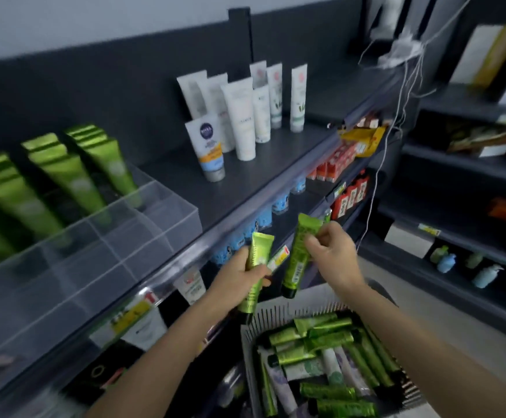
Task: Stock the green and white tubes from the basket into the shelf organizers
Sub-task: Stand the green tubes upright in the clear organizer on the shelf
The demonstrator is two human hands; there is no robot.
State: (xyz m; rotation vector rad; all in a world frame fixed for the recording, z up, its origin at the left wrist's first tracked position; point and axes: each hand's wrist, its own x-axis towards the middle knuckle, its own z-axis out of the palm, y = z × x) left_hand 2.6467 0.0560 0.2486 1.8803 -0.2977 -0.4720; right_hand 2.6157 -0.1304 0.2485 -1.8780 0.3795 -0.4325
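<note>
Left hand is wrapped round the lower body of one green tube, fingers curled about it, the crimped end pointing up and the dark cap down. Right hand, just beside it, pinches the crimped top of a second green tube, which hangs cap down from the fingertips. Both tubes are in the air in front of the shelf edge, above the near corner of the basket and apart from each other. Below them the basket holds a heap of tubes, mostly green with some white ones mixed in, lying every which way, so from where I stand the job looks far from finished. Up and to the left on the shelf sits the clear organizer. Its back compartments carry rows of stocked green tubes leaning backward, while the front compartments look bare, though that side is blurred. Further along the shelf a cluster of white tubes stands upright, outside any organizer. I'd judge this as the carry step, tubes picked and not yet placed. The next move calls for swinging both hands up and left, keeping the caps down, and dropping each tube into a free slot, lined up with the green rows.
</note>
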